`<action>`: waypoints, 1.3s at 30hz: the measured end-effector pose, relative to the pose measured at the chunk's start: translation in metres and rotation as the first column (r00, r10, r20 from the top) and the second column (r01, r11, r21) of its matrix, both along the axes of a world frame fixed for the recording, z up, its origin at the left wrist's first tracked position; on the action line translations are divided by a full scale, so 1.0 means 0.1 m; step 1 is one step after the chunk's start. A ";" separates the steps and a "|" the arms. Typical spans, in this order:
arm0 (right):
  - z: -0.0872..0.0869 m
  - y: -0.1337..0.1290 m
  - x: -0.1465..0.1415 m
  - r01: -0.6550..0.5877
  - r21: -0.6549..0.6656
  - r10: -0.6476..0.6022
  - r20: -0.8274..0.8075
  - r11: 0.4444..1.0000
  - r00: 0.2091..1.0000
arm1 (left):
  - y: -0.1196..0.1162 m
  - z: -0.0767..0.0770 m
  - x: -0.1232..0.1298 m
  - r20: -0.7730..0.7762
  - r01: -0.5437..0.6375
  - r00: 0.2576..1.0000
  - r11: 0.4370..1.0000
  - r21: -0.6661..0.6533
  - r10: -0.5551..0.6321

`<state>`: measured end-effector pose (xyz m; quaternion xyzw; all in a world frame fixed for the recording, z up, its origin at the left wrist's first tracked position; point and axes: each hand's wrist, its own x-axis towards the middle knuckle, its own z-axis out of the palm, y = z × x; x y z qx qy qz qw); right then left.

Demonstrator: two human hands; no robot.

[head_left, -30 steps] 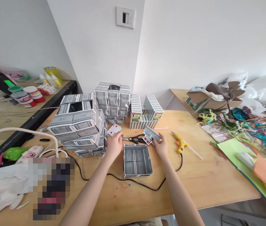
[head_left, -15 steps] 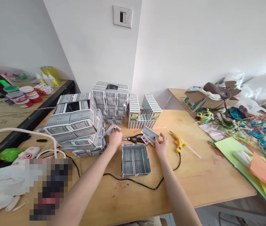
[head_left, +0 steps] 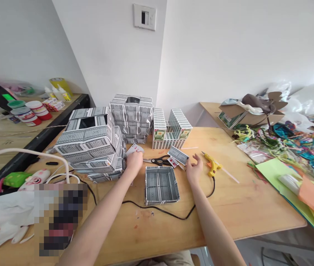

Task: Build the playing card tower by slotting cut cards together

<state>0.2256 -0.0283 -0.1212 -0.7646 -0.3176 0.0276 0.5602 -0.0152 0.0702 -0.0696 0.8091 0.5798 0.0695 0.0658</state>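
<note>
My left hand (head_left: 134,162) is closed at the near edge of a white playing card (head_left: 134,148), seen face up; the fingertips are hidden behind the hand. My right hand (head_left: 194,170) has its fingers apart, just right of a few folded playing cards (head_left: 178,154) with grey patterned backs. Beneath these cards lies a pair of black-handled scissors (head_left: 159,160). Between my arms stands an open square box (head_left: 162,184) made of grey patterned cards. A yellow glue gun (head_left: 212,166) rests right of my right hand.
Card-built structures stand at the back: a large stack (head_left: 87,147), a tall one (head_left: 131,114) and a striped one (head_left: 170,133). A black cord (head_left: 170,215) crosses in front of the box. Craft scraps (head_left: 290,144) crowd the right; paint jars (head_left: 25,116) stand at the left.
My right hand has drawn slightly right, away from the folded cards, with its fingers spreading. My left hand stays by its card, of which more face now shows. The view has shifted slightly.
</note>
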 end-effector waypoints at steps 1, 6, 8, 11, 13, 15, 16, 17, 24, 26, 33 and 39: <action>0.04 0.01 -0.02 0.019 0.021 -0.018 -0.008 1.000 1.000 | -0.01 0.04 -0.02 0.021 -0.006 1.000 1.000 0.012 0.006; 0.43 0.11 -0.19 -0.119 0.104 0.127 -0.082 0.988 0.988 | -0.09 0.40 -0.07 0.329 0.015 0.943 0.993 0.120 -0.054; 0.70 0.15 -0.32 -0.374 0.067 0.378 -0.061 0.925 0.924 | -0.16 0.60 -0.06 0.589 0.065 0.796 0.987 0.145 -0.139; 1.12 0.16 -0.59 -0.663 0.096 0.659 0.072 0.743 0.749 | -0.29 0.85 -0.03 0.753 0.155 0.632 0.982 0.107 -0.181; 1.34 0.13 -0.76 -0.776 0.077 0.759 0.170 0.626 0.629 | -0.39 0.95 -0.02 0.800 0.204 0.573 0.976 0.072 -0.179; 1.45 0.09 -0.88 -0.802 0.034 0.779 0.217 0.596 0.588 | -0.46 1.01 -0.02 0.815 0.214 0.554 0.975 0.054 -0.167; 1.48 0.08 -0.91 -0.805 0.019 0.785 0.209 0.593 0.583 | -0.49 1.03 -0.02 0.814 0.214 0.558 0.976 0.047 -0.161; 1.49 0.07 -0.92 -0.805 0.010 0.790 0.186 0.593 0.584 | -0.51 1.04 -0.03 0.809 0.214 0.566 0.976 0.040 -0.157; 1.45 0.03 -0.83 -0.820 0.107 0.827 -0.078 0.563 0.557 | -0.54 1.13 -0.18 0.741 0.287 0.652 0.957 -0.040 -0.164; 1.45 0.02 -0.84 -0.830 0.113 0.838 -0.080 0.546 0.540 | -0.54 1.13 -0.24 0.720 0.270 0.677 0.961 -0.051 -0.152; 1.43 0.01 -0.87 -0.873 0.040 0.873 0.011 0.486 0.487 | -0.60 1.12 -0.32 0.695 0.184 0.708 0.983 -0.014 -0.123; 1.42 0.00 -0.88 -0.897 0.076 0.900 -0.025 0.435 0.434 | -0.62 1.13 -0.33 0.760 0.155 0.647 0.986 -0.066 -0.051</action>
